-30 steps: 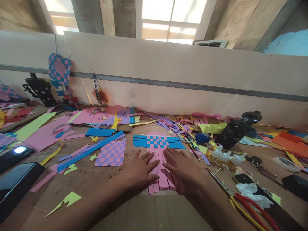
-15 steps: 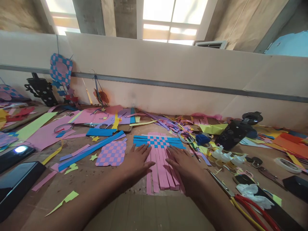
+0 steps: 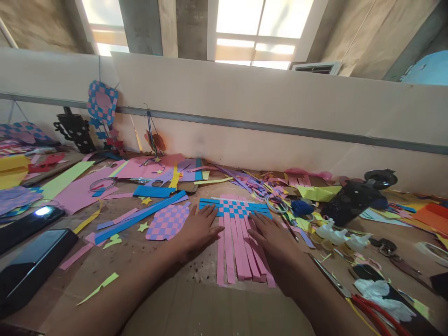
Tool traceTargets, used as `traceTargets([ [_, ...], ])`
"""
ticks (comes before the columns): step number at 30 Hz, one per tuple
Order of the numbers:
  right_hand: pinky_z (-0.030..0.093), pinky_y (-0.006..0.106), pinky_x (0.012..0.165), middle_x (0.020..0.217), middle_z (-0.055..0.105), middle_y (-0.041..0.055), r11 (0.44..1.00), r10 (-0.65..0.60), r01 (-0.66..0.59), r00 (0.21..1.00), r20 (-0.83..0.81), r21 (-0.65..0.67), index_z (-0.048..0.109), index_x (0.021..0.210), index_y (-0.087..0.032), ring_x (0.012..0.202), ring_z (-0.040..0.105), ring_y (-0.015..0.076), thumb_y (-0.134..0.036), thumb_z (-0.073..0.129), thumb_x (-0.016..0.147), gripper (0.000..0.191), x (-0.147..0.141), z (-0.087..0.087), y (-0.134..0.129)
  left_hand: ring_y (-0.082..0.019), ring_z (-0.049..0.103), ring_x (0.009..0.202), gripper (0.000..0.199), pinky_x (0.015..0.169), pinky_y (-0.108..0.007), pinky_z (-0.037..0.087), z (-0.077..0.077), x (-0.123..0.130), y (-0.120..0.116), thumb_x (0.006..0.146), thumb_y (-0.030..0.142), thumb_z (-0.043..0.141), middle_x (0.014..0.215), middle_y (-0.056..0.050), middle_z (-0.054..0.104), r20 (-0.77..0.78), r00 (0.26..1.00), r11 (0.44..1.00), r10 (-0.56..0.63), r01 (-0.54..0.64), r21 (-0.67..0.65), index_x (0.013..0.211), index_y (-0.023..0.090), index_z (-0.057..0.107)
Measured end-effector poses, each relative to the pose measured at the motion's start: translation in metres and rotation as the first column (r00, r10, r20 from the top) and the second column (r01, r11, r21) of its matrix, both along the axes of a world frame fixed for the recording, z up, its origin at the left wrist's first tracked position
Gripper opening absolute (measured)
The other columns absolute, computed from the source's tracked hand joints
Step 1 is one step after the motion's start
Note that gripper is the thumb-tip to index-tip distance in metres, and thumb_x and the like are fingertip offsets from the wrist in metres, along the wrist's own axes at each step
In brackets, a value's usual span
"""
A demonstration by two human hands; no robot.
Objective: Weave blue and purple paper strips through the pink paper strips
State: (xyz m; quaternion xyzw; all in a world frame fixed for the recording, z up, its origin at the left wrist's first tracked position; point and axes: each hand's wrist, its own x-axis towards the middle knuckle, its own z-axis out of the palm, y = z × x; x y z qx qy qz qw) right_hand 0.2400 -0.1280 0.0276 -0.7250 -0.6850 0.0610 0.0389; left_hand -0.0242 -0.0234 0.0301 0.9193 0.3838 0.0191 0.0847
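A half-woven paper mat lies flat on the table, its blue strips crossing pink ones in a checker pattern. Loose pink strips fan out from it towards me. My left hand rests palm down on the left ends of the blue strips, fingers stretched out. On the other side, my right hand lies flat over the right blue ends and the outer pink strips, hiding part of them. Neither hand grips anything. A pink-and-purple woven piece sits just left of my left hand.
Scissors with red and yellow handles lie at the right, near several small glue bottles and a black tumbler. Paper scraps crowd the back. A black device stands at the left. A white wall panel bounds the table.
The view has turned slightly left, so everything appears shifted right. My hands have spread a little further apart over the mat, which keeps its place among the scraps.
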Motion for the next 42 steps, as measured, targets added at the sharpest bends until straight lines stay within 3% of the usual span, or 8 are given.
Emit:
traceTargets([
  [5, 0.023, 0.06, 0.129, 0.174, 0.032, 0.0033, 1.0, 0.016, -0.016, 1.0, -0.018, -0.013, 0.042, 0.165, -0.032, 0.161, 0.03, 0.0352, -0.054, 0.038, 0.104, 0.066, 0.003, -0.008, 0.024, -0.032, 0.02, 0.164, 0.078, 0.133, -0.061, 0.006, -0.009, 0.003, 0.021, 0.106, 0.068, 0.031, 0.175, -0.011, 0.024, -0.03, 0.999, 1.0, 0.013, -0.013, 0.015, 0.169, 0.021, 0.031],
  [12, 0.023, 0.06, 0.129, 0.175, 0.029, 0.0113, 0.997, 0.071, -0.071, 0.997, -0.012, -0.027, 0.036, 0.168, -0.02, 0.162, 0.027, 0.0325, -0.057, 0.032, 0.106, 0.072, -0.001, -0.016, 0.026, -0.034, 0.024, 0.163, 0.077, 0.131, -0.064, 0.01, -0.016, 0.001, 0.023, 0.105, 0.07, 0.032, 0.174, -0.011, 0.03, 0.025, 1.0, 1.0, 0.007, -0.007, -0.004, 0.167, 0.025, 0.034],
  [16, 0.028, 0.063, 0.127, 0.174, 0.033, 0.0095, 0.994, 0.076, -0.076, 0.997, 0.003, 0.075, 0.038, 0.167, -0.026, 0.16, 0.032, 0.034, -0.058, 0.034, 0.105, 0.069, 0.016, -0.035, 0.025, -0.03, 0.027, 0.162, 0.069, 0.131, -0.06, 0.014, -0.002, -0.009, 0.028, 0.108, 0.06, 0.035, 0.174, -0.011, 0.03, 0.059, 0.997, 0.999, 0.04, -0.041, 0.016, 0.167, 0.023, 0.034],
  [19, 0.03, 0.066, 0.125, 0.17, 0.043, 0.0087, 0.983, 0.088, -0.091, 0.996, 0.026, 0.16, 0.045, 0.163, -0.029, 0.158, 0.035, 0.037, -0.058, 0.035, 0.104, 0.066, 0.032, -0.046, 0.027, -0.03, 0.045, 0.152, 0.056, 0.128, -0.054, 0.026, 0.017, -0.032, 0.044, 0.107, 0.043, 0.045, 0.164, -0.013, 0.049, 0.102, 0.976, 0.974, 0.191, -0.202, 0.107, 0.158, 0.021, 0.047],
  [22, 0.032, 0.065, 0.125, 0.168, 0.046, 0.0085, 0.973, 0.137, -0.141, 0.99, 0.034, 0.184, 0.051, 0.159, -0.029, 0.156, 0.038, 0.0377, -0.059, 0.035, 0.104, 0.065, 0.04, -0.04, 0.026, -0.034, 0.06, 0.134, 0.042, 0.113, -0.047, 0.043, 0.033, -0.065, 0.059, 0.101, 0.038, 0.056, 0.138, -0.016, 0.07, 0.074, 0.899, 0.889, 0.431, -0.437, 0.14, 0.137, 0.019, 0.066],
  [26, 0.032, 0.061, 0.126, 0.169, 0.044, 0.0088, 0.972, 0.131, -0.135, 0.991, 0.037, 0.19, 0.049, 0.161, -0.027, 0.157, 0.038, 0.0354, -0.064, 0.032, 0.104, 0.07, 0.032, -0.023, 0.019, -0.038, 0.06, 0.133, 0.036, 0.106, -0.046, 0.046, 0.033, -0.103, 0.071, 0.093, 0.03, 0.068, 0.135, -0.018, 0.07, 0.031, 0.81, 0.803, 0.586, -0.585, 0.118, 0.126, 0.017, 0.071],
  [33, 0.034, 0.059, 0.125, 0.164, 0.052, 0.007, 0.96, 0.157, -0.168, 0.985, 0.064, 0.224, 0.054, 0.157, -0.031, 0.156, 0.04, 0.0347, -0.061, 0.028, 0.105, 0.065, 0.019, -0.017, 0.004, -0.032, 0.067, 0.12, 0.025, 0.098, -0.039, 0.048, 0.022, -0.116, 0.077, 0.091, 0.029, 0.068, 0.124, -0.012, 0.077, 0.075, 0.792, 0.791, 0.605, -0.61, 0.053, 0.113, 0.019, 0.075],
  [42, 0.035, 0.059, 0.125, 0.165, 0.05, 0.0064, 0.956, 0.157, -0.162, 0.987, 0.039, 0.243, 0.056, 0.156, -0.033, 0.155, 0.041, 0.035, -0.063, 0.029, 0.104, 0.066, 0.019, -0.013, 0.0, -0.032, 0.064, 0.125, 0.035, 0.096, -0.038, 0.046, 0.04, -0.124, 0.076, 0.103, 0.035, 0.05, 0.129, -0.013, 0.074, 0.148, 0.786, 0.776, 0.6, -0.617, 0.132, 0.116, 0.023, 0.08],
])
